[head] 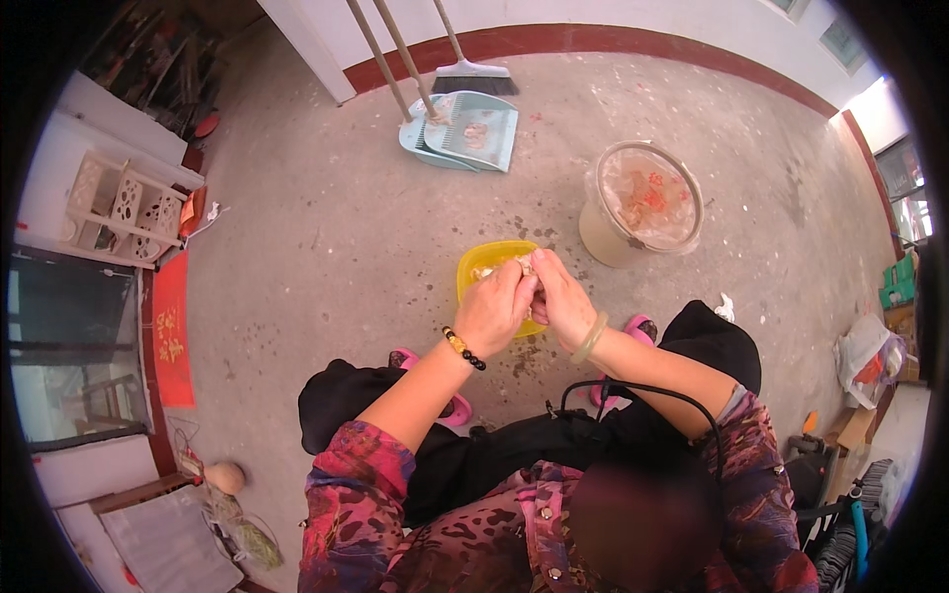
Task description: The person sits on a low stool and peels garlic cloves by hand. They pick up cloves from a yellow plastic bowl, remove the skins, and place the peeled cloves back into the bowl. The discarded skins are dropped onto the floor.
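Observation:
My left hand, with a dark bead bracelet at the wrist, and my right hand, below which sits a pale bangle, meet over a yellow plastic basin. Their fingers are curled together around a small pale, brownish lump. The fingers hide most of it, so I cannot tell what it is. Pale pieces show in the basin beside my left hand. The basin stands on the concrete floor between my feet, and my hands cover much of its right side.
Right of the basin stands a bucket with a plastic liner. Two light-blue dustpans and a broom stand farther off. Dark wet spots mark the floor near the basin. Crumpled white paper lies by my right knee.

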`<action>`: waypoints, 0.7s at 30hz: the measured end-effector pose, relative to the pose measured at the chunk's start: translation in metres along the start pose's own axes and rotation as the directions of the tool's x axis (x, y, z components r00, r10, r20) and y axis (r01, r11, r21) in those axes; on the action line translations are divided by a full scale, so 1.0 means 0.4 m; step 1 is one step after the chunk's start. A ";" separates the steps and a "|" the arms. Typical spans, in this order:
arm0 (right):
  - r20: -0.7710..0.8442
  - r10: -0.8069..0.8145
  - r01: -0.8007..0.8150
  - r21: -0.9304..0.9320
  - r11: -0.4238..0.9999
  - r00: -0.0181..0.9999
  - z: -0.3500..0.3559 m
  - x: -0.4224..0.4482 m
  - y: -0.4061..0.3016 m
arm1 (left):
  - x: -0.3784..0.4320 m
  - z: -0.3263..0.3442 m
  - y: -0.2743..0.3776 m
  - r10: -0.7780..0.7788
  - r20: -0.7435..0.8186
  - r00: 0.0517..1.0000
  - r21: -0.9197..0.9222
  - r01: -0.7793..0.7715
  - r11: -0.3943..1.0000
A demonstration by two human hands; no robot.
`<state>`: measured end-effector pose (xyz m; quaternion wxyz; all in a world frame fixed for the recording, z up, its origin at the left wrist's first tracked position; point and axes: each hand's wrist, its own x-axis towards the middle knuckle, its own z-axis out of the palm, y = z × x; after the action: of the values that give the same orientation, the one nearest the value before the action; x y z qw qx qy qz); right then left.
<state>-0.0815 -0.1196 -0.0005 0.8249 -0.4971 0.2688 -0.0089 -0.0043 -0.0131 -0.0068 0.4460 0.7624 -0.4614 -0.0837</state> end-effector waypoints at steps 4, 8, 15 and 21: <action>-0.046 0.011 -0.009 0.047 0.999 0.999 0.028 -0.013 -0.018 | -0.006 0.003 -0.015 -0.023 0.015 1.000 0.005 0.023 1.000; -0.054 0.016 -0.015 0.012 1.000 0.998 0.014 -0.008 -0.002 | -0.011 0.010 -0.024 -0.078 0.014 0.997 -0.116 0.079 0.990; 0.114 0.137 -0.164 0.269 0.949 0.984 0.004 0.001 -0.039 | -0.007 0.023 -0.054 -0.355 0.166 0.920 -0.760 0.349 0.548; 0.070 0.237 -0.244 0.442 0.863 0.969 -0.044 0.044 -0.023 | -0.006 -0.010 -0.052 -0.366 0.309 0.878 -0.812 0.444 0.380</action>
<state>-0.0721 -0.1433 -0.0070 0.9135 -0.2566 0.3138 0.0358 0.0098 -0.0050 -0.0208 0.7133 0.5187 -0.1721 -0.4388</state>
